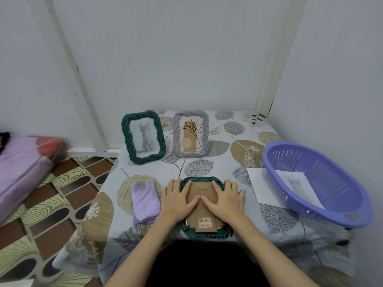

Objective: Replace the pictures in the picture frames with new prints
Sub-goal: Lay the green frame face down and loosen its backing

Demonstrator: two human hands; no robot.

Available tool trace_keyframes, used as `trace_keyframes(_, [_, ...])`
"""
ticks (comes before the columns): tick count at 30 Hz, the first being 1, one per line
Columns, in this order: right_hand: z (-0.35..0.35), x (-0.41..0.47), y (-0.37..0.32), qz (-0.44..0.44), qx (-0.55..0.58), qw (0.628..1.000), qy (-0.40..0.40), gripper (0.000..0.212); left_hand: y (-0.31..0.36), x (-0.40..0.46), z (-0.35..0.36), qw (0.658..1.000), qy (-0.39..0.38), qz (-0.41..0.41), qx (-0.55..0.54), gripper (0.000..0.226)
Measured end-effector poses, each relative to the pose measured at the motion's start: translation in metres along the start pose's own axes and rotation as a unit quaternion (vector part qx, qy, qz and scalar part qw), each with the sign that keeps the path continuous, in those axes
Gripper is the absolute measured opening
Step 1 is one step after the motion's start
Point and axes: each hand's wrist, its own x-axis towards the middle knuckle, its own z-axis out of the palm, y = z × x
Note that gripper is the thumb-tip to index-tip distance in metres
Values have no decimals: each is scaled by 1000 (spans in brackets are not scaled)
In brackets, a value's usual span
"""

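Frame (204, 206) face down near table (228, 125) front edge, cardboard back up. Left hand (178, 200) and right hand (227, 198) flat on that back, fingers straight, pressing, gripping nothing. Lilac cloth (145, 200) just left of frame. Beyond frame, standing upright: green cat frame (143, 137), grey leaf frame (190, 133). Right of frame: paper sheet (259, 185), purple basket (317, 183) with cat print (298, 187) inside.

matt brown cardboard frame back (204, 200), glossy perforated plastic basket (317, 183), soft lilac cloth (145, 200), patterned fabric tablecloth (223, 154)
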Motion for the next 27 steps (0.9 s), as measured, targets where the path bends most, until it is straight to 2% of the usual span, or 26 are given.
trace_keyframes(5, [-4, 8, 2, -12, 6, 999, -30, 99, -5, 7, -2, 1000, -8, 12, -2, 99])
trace_keyframes(11, [-8, 14, 4, -23, 3, 999, -48, 88, -6, 12, -4, 1000, -13, 19, 3, 101])
trace_keyframes(16, [-14, 7, 10, -22, 56, 996, -60, 91, -8, 6, -13, 998, -33, 26, -37, 89])
trace_keyframes(19, [-16, -15, 21, -39, 109, 992, -46, 95, -17, -12, -16, 994, 6, 55, -90, 94])
trace_keyframes(22, [-12, -43, 35, -72, 128, 988, -37, 108, -29, -34, -19, 983, 32, 100, -152, 97])
trace_keyframes(24, [-6, -56, 42, -90, 126, 987, -39, 114, -35, -43, -17, 979, 29, 132, -155, 94])
trace_keyframes(27, [-5, -69, 46, -91, 137, 985, -48, 111, -40, -52, -9, 976, 16, 160, -144, 85])
